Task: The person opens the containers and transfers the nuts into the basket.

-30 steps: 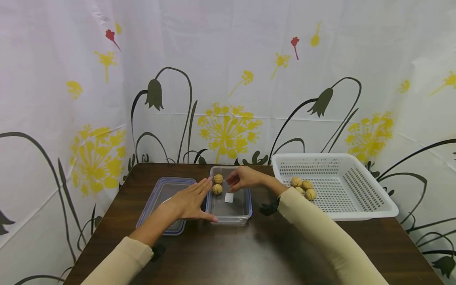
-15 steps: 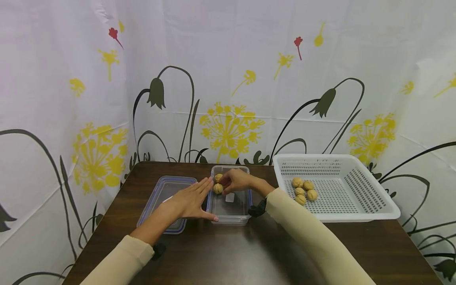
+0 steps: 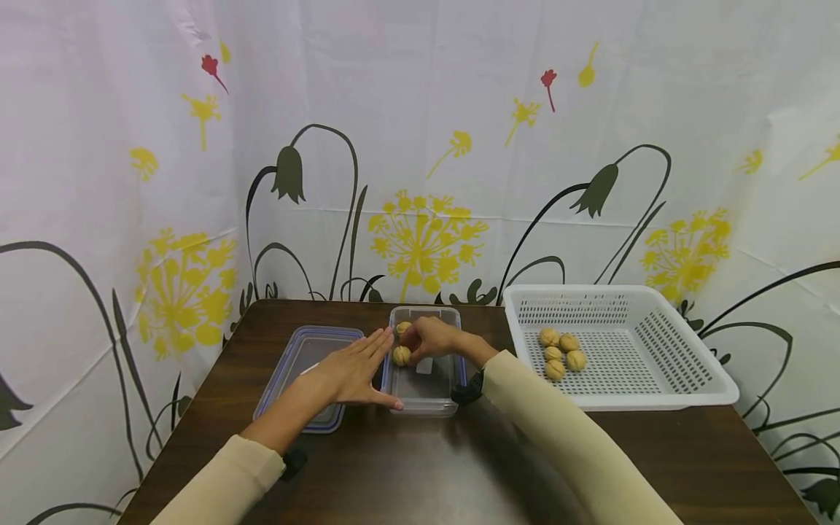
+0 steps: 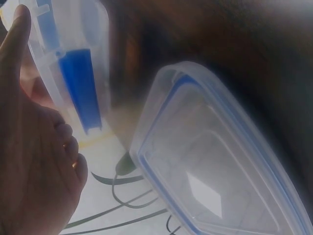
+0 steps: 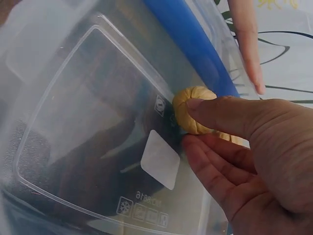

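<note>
Right hand (image 3: 429, 338) has come down into the clear container (image 3: 425, 399) since a second ago, fingertips now pinching a walnut (image 5: 193, 110) beside another walnut (image 3: 402, 355). Left hand (image 3: 351, 372), fingers flat and apart, braces the container's left side. Placement looks nearly done.

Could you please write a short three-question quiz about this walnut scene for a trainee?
1. True or false: the lid is clipped onto the clear container.
2. How many walnuts lie in the white basket? A) two B) four C) six
3. Which hand rests flat against the container's side?

Key:
1. False; the lid lies on the table beside the container.
2. B; four walnuts.
3. The left hand; the right hand is inside the container, thumb on a walnut.
</note>
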`<state>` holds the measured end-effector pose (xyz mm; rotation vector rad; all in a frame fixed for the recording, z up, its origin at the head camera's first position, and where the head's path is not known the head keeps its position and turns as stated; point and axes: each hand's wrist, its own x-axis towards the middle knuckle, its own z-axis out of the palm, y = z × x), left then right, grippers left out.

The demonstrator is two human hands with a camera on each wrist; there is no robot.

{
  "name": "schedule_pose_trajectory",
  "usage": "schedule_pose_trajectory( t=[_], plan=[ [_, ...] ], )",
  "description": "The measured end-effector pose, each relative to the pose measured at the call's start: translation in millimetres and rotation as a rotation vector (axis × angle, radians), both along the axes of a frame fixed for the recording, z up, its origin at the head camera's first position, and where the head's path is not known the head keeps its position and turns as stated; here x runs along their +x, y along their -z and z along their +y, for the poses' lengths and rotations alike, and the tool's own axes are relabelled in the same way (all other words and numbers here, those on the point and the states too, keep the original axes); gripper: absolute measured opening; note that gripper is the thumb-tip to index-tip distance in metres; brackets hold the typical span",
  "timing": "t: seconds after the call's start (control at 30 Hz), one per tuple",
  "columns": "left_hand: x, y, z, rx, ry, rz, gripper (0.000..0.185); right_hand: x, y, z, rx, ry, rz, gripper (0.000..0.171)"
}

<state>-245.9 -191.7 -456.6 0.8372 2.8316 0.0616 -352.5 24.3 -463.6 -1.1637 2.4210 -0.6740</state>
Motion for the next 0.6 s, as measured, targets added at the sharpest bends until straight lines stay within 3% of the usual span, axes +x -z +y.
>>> schedule_pose_trajectory(
  t=[0.6],
  plan=[
    [0.7,1.5,-1.1,0.021,-0.011,-0.003,0.13,3.5,8.6,-0.9,0.019,-0.014,0.044,0.031]
  ],
)
